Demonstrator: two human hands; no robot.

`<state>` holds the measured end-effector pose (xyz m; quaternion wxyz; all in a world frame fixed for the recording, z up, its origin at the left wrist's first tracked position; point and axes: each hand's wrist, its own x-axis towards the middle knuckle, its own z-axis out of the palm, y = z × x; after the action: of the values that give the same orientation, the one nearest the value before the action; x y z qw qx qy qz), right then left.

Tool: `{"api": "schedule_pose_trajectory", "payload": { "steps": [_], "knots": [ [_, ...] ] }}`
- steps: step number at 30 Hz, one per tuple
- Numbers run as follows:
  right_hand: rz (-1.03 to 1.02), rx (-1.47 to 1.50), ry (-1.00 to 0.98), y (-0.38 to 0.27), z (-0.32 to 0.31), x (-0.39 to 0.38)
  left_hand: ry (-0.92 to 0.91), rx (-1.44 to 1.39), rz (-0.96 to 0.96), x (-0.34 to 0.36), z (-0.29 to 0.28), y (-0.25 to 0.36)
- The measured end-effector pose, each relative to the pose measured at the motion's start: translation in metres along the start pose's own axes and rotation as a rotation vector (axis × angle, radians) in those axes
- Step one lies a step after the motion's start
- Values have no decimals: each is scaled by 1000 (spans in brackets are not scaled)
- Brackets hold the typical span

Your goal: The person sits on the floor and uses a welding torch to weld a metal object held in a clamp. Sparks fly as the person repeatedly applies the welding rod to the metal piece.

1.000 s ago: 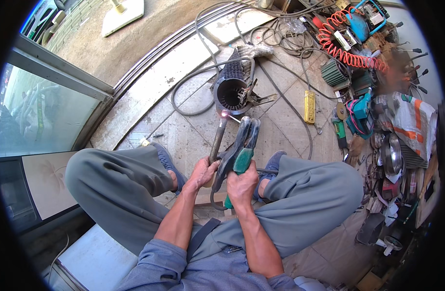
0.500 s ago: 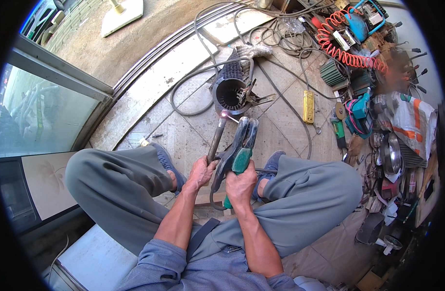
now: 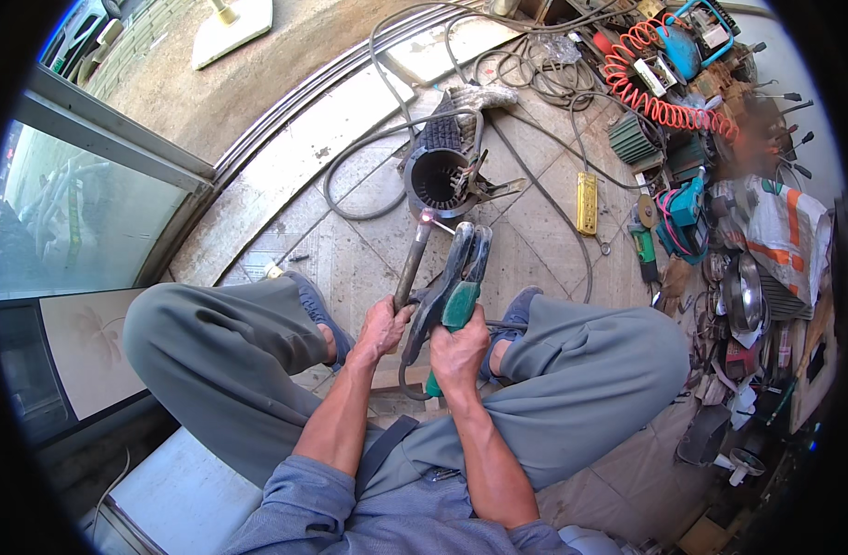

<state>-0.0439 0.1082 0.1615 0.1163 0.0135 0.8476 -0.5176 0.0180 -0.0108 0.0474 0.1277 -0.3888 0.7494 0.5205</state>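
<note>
My left hand (image 3: 384, 326) is closed round the near end of a dark metal rod (image 3: 411, 268). In my right hand (image 3: 459, 353) is a welding electrode holder (image 3: 461, 301) with a green handle and black jaws. A thin, pale electrode (image 3: 445, 227) sticks out of the jaws and slants to the rod's far end. Where the two meet, a small pinkish-white spot (image 3: 427, 216) glows. Just beyond lies a hollow motor casing (image 3: 411, 190), its inner wall slotted and its outside finned. The glowing end is at the casing's near rim; whether they touch, I cannot tell.
Cables (image 3: 336, 190) loop across the tiled floor around the casing. A yellow power strip (image 3: 587, 203) lies to the right, near a green angle grinder (image 3: 644, 245). Tools and a red coiled hose (image 3: 664, 111) crowd the right side. A glass door (image 3: 82, 213) stands at left.
</note>
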Motion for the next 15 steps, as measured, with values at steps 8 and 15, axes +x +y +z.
{"api": "schedule_pose_trajectory", "payload": {
  "steps": [8, 15],
  "knots": [
    [-17, 5, 5, 5, 2, 1, 12, -28, 21, 3, 3, -6],
    [-16, -4, 15, 5, 3, 1, 18, 8, 11, 0, 0, 0]
  ]
}}
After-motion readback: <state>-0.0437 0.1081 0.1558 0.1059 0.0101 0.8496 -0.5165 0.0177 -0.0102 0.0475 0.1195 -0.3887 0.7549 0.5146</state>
